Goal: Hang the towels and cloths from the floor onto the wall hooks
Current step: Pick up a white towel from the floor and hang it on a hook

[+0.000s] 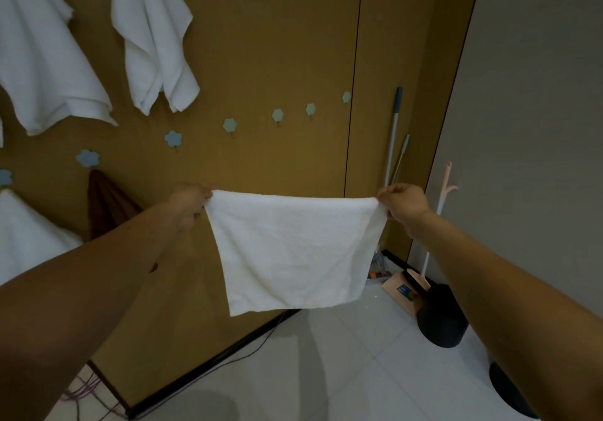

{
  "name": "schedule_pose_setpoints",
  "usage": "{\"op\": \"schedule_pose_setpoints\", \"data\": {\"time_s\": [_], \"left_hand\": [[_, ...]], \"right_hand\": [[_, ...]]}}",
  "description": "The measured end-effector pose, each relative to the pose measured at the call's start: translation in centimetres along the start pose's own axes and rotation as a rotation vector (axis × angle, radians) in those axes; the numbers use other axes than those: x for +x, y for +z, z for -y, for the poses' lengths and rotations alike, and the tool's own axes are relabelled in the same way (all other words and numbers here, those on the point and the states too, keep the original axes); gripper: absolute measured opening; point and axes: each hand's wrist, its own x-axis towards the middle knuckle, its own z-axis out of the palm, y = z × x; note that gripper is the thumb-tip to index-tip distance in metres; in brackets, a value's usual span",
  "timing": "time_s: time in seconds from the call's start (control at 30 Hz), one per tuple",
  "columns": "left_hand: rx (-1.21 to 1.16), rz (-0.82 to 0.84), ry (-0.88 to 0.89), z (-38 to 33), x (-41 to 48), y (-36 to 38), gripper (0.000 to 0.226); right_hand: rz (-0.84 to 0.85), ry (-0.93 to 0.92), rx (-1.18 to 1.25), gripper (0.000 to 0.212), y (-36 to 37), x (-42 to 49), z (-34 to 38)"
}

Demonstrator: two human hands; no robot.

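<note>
I hold a small white towel (293, 251) spread flat in front of the mustard wall. My left hand (189, 202) pinches its upper left corner and my right hand (403, 203) pinches its upper right corner, so the cloth hangs stretched between them. Above it runs a row of bare flower-shaped hooks, among them one pale green hook (229, 125) and another (277, 115). Two white towels (153, 39) (42, 55) hang on the upper wall. A brown cloth (107, 205) hangs from a blue hook (87, 158) at the left.
Another white towel (29, 234) hangs at the far left. Mop handles (393, 133) lean in the corner beside a pink dustpan (403, 287) and a black bin (440, 316). A cable (254, 349) trails along the baseboard over white floor tiles.
</note>
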Motion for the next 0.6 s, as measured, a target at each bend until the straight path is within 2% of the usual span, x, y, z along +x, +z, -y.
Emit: {"op": "schedule_pose_setpoints", "data": {"time_s": [0.1, 0.2, 0.37, 0.47, 0.6], "left_hand": [[-0.016, -0.014, 0.051, 0.0, 0.0, -0.1, 0.031], [-0.023, -0.02, 0.088, 0.2, 0.1, -0.1, 0.032], [0.004, -0.025, 0.144, 0.5, -0.4, -0.1, 0.046], [0.172, -0.047, 0.188, 0.2, -1.1, -0.2, 0.043], [0.516, -0.129, 0.333, -0.2, -2.0, 0.1, 0.034]], "right_hand": [[-0.01, 0.01, 0.063, 0.014, -0.2, 0.1, 0.2], [-0.016, 0.003, 0.104, 0.001, -0.5, 0.0, 0.4], [-0.036, -0.057, 0.075, 0.032, -0.7, -0.1, 0.9], [-0.019, -0.095, -0.037, 0.041, -1.0, 0.1, 0.8], [-0.061, -0.179, -0.307, 0.028, -1.3, 0.2, 0.5]]}}
